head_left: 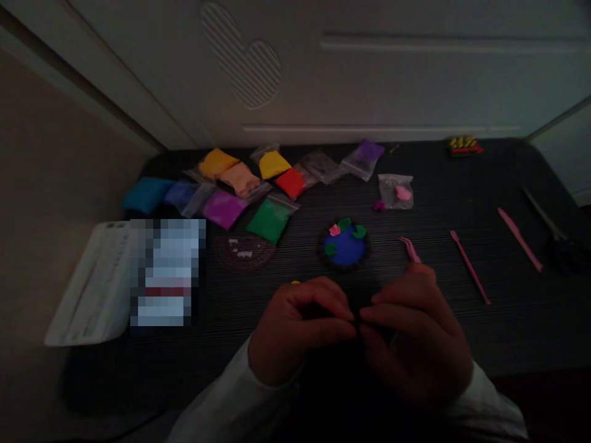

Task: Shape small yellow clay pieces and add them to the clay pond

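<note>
Our left hand point(295, 326) and right hand point(418, 332) meet almost tip to tip, fingers drawn close together; what they pinch, if anything, we cannot tell. The blue disc point(344, 247) lies on the table point(443, 209) just beyond our fingertips, untouched.

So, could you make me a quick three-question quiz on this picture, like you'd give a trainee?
1. True or false: the scissors lie to the right of the blue disc.
2. How many green leaves are on the disc?
3. Which is nearest the right hand: A) green bag, B) tweezers, C) scissors?

Key: 1. True. 2. Three. 3. B.
</note>
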Demonstrator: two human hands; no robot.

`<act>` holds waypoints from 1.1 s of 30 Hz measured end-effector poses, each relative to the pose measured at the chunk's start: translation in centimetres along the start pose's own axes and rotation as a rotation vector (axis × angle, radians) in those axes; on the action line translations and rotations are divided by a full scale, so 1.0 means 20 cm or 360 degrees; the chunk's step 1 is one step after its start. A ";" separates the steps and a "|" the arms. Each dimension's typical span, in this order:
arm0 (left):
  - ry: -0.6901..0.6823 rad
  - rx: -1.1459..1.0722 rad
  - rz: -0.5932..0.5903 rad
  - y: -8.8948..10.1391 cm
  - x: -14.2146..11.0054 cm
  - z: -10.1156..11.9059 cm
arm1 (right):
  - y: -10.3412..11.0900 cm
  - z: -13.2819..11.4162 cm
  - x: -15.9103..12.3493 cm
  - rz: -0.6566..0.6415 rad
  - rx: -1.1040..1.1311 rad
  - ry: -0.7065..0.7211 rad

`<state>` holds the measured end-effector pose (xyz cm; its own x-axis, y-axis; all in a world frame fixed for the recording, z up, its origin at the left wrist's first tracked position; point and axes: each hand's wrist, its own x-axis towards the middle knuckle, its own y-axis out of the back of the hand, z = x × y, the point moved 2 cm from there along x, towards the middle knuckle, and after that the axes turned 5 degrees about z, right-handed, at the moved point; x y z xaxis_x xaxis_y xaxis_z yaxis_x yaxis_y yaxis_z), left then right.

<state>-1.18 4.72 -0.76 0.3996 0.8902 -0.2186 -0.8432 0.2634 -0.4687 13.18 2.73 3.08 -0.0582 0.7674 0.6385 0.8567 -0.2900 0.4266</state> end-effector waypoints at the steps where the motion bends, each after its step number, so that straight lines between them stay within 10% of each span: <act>1: 0.0014 0.0011 0.0009 0.00 0.00 0.00 | 0.00 0.00 0.00 0.0004 -0.0004 0.0001; 33: 0.0072 0.0558 0.0303 -0.02 -0.01 0.03 | -0.03 0.04 -0.03 -0.0138 -0.0178 -0.0005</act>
<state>-1.23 4.64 0.01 0.2330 0.9202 -0.3146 -0.9722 0.2129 -0.0973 13.10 3.01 1.92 -0.1277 0.7941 0.5943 0.7861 -0.2843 0.5489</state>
